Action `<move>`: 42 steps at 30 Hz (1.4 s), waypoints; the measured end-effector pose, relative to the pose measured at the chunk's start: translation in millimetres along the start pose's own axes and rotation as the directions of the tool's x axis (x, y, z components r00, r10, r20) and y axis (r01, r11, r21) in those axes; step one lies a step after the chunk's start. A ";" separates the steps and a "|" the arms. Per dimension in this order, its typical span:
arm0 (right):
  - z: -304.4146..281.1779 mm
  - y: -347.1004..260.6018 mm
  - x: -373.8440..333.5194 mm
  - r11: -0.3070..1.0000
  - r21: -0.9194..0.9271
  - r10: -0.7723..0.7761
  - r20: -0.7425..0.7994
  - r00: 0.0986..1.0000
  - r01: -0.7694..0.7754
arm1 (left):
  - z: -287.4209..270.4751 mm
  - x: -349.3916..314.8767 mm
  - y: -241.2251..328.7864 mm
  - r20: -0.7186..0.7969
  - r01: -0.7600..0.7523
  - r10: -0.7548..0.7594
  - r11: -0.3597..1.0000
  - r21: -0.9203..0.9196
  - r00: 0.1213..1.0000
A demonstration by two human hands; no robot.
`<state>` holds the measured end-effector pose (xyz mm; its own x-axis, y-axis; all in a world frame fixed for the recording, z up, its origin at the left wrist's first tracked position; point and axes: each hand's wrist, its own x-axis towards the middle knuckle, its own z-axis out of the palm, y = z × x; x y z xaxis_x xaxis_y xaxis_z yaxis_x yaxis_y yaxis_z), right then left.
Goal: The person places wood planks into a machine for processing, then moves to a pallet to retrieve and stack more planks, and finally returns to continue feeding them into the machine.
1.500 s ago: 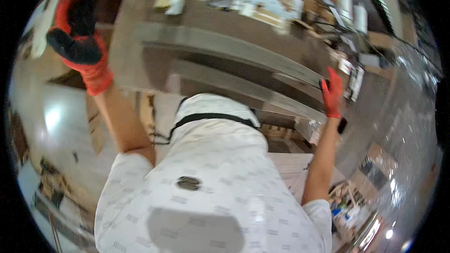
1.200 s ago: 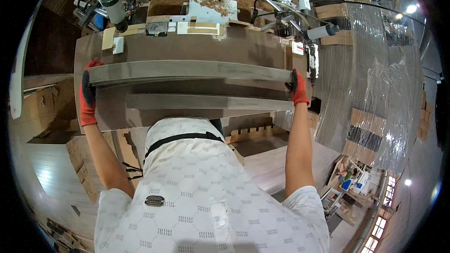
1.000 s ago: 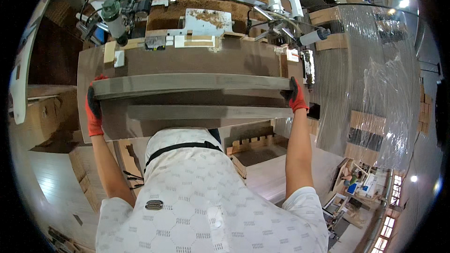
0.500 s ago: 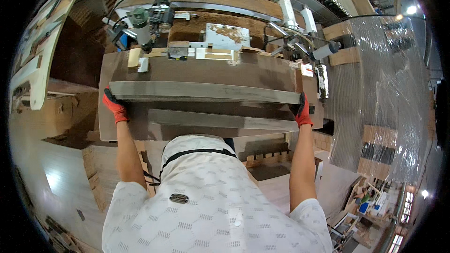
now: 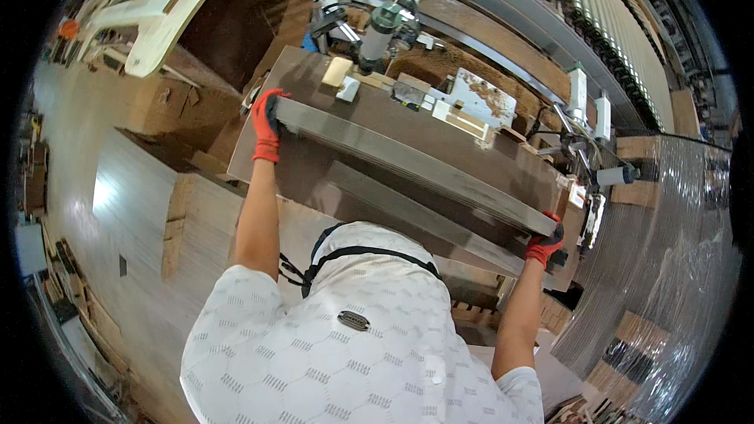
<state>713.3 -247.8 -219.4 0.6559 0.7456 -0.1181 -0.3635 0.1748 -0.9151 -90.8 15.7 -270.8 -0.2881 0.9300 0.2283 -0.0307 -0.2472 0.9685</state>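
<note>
My left hand (image 5: 267, 127), in a red glove with black on the fingers, grips the left end of a long bundle of thin grey wood-grain strips (image 5: 408, 163). Around the right end my right hand (image 5: 547, 245) is closed, gloved the same way. The bundle spans the brown machine table (image 5: 369, 110), slanting down to the right in the picture. Whether it rests on the table or hangs just above it I cannot tell. Closer to my body runs a second long grey band (image 5: 424, 216), either another strip or a reflection.
Beyond the bundle stand a grey cylindrical motor unit (image 5: 377, 38), small wooden blocks (image 5: 336, 72) and a dusty metal plate (image 5: 485, 98). Another cylinder unit (image 5: 616, 176) sits right, beside film-wrapped grey panels (image 5: 667, 235). Pale panels (image 5: 141, 220) lie left. Rollers (image 5: 589, 0) line the far right.
The whole view has turned, so the table and bundle now slant and more of the left side shows. Both hands keep their hold on the bundle's ends.
</note>
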 end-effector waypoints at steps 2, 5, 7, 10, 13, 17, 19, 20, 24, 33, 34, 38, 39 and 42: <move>-8.6 -2.1 2.2 0.994 0.109 -0.003 0.051 0.999 -0.003 | -3.3 0.2 -24.5 -0.113 0.022 -0.028 0.998 -0.051 0.993; -1.0 5.5 1.5 0.996 0.048 -0.071 -0.041 0.997 0.073 | -15.8 0.4 -43.6 -0.128 0.079 -0.114 0.964 -0.253 0.985; -0.2 2.1 0.9 0.993 0.110 -0.035 0.018 0.999 0.033 | -17.3 -2.9 -46.8 -0.096 0.084 -0.131 0.917 -0.390 0.987; 2.2 -7.7 -1.7 0.998 0.058 0.025 0.071 0.997 -0.029 | -24.4 -6.3 -30.2 0.069 0.167 -0.153 0.941 -0.295 0.986; 6.8 -27.7 -14.8 0.980 -0.187 0.084 0.077 0.994 -0.068 | -8.4 2.4 31.8 0.311 0.211 -0.179 0.975 -0.073 0.934; -16.1 -53.5 -9.1 0.793 -0.601 0.151 0.350 0.924 0.098 | -20.1 -9.5 37.0 0.253 0.534 -0.485 0.823 -0.192 0.837; -1.5 -53.7 -0.8 0.912 -0.238 0.391 0.265 0.881 -0.334 | -38.6 -22.2 24.4 0.226 0.505 -0.459 0.830 -0.235 0.859; 2.2 -53.5 1.3 0.884 -0.103 0.467 0.204 0.860 -0.456 | -42.1 -23.7 28.4 0.239 0.517 -0.465 0.819 -0.250 0.852; -21.6 -46.2 -6.3 0.921 -0.080 0.389 0.190 0.901 -0.381 | -16.8 -28.6 47.1 0.068 0.623 -0.643 0.703 -0.343 0.763; 17.3 -23.4 -3.1 0.970 0.054 -0.236 0.014 0.972 0.235 | -1.0 -28.5 63.5 0.134 0.119 -0.102 0.985 -0.121 0.986; 30.7 -17.8 0.6 0.978 0.080 -0.194 0.016 0.981 0.192 | -26.5 -21.7 42.6 0.157 0.057 -0.031 0.985 -0.165 0.987; -5.5 11.5 3.4 0.938 0.249 -0.218 -0.116 0.969 0.241 | -35.8 13.7 -34.5 -0.005 0.156 -0.163 0.949 -0.275 0.987; -11.6 17.3 3.9 0.933 0.226 -0.246 -0.164 0.955 0.279 | -21.8 11.5 -27.0 -0.005 0.126 -0.132 0.957 -0.261 0.991; -5.9 30.1 14.2 0.927 0.288 -0.198 -0.175 0.965 0.242 | -16.8 3.2 -2.8 -0.019 0.101 -0.104 0.989 -0.108 0.994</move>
<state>715.6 -235.7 -250.8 0.8201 0.5722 0.0000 -0.3682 0.5277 -0.7655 -107.7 14.8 -274.5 -0.3016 0.9452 0.1248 -0.1630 -0.1801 0.9700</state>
